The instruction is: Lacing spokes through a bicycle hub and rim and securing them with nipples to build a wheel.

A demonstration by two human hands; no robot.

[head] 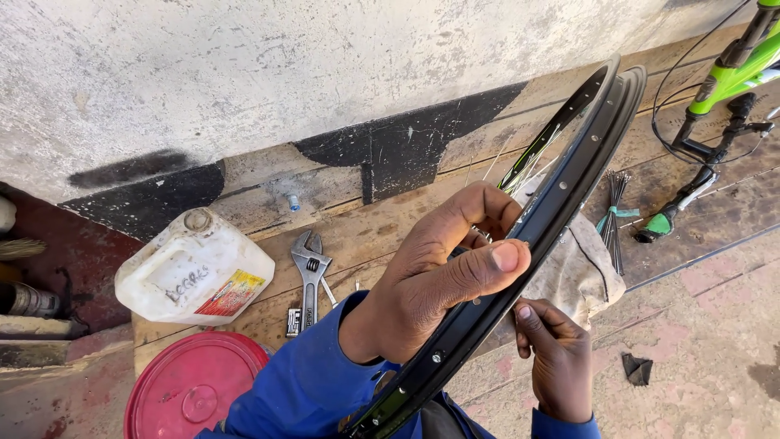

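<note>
Bright, even daylight falls on my hands and the whitewashed wall, casting only soft shadows. A pale sheen glints along the black rim. My left thumb, close to the lens, stays sharp; straight lines bow at the frame's edges.

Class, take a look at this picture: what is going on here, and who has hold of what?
A person in blue sleeves holds a black bicycle rim on edge over a wooden platform. The left hand grips the rim, thumb pressed on its outer face; the right hand pinches at its inner side lower down. Thin spokes show inside the rim. Nearby lie an adjustable wrench, a white jerrycan, a red lid, a bundle of spokes and a green bicycle frame.
</note>
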